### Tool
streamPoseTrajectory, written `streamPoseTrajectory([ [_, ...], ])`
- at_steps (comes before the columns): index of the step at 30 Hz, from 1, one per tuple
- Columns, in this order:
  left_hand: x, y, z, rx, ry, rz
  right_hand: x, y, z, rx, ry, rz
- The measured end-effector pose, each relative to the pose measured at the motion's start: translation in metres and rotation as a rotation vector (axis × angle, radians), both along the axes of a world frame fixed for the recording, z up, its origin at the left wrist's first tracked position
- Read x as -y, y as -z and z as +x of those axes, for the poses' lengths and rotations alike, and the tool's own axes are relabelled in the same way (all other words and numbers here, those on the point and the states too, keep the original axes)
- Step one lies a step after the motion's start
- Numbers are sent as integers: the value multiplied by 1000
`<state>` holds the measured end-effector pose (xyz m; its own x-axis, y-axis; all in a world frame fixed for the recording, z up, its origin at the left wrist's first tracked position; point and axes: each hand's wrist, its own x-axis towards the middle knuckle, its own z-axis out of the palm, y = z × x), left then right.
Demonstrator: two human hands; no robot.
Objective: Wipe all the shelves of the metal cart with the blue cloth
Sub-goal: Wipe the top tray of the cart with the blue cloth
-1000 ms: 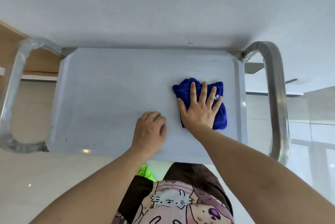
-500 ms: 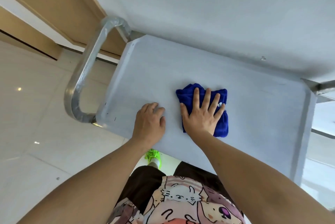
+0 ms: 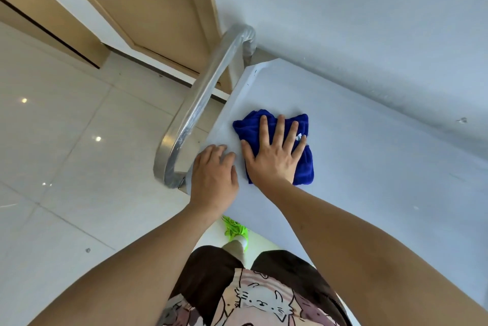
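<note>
The top shelf (image 3: 369, 167) of the metal cart runs out of frame at 3 o'clock, so its right side and right handle cannot be seen. Any lower shelves are hidden beneath the top shelf. The blue cloth (image 3: 303, 164) is partly covered by the right hand (image 3: 274, 159), whose palm conceals the cloth's middle; a small white patch at the cloth's 2 o'clock side is too small to identify. The left hand (image 3: 214, 177) has its fingers (image 3: 219, 151) curled and slightly blurred, so contact with the shelf cannot be confirmed. A green shoe (image 3: 236, 230) at 6 o'clock is mostly hidden by the shelf edge. Both forearms are cut off at the bottom edge.
</note>
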<state>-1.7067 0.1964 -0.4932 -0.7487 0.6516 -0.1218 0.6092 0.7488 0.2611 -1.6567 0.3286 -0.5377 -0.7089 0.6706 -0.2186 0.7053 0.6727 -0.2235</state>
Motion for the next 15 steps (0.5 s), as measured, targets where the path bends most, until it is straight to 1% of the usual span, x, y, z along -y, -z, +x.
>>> streamPoseTrajectory([
  [4,-6,2,-11,0,-11,28,2,2,-36,-29,-46,-8],
  [9,-11,3,-22,17,-34,16,-14,3,-69,-64,-81,-1],
  [12,-13,3,-23,-3,32,-14,-35,2,-82,-80,-92,18],
  [15,-18,7,-22,-20,82,-19,-59,3,-91,-90,-46,22],
])
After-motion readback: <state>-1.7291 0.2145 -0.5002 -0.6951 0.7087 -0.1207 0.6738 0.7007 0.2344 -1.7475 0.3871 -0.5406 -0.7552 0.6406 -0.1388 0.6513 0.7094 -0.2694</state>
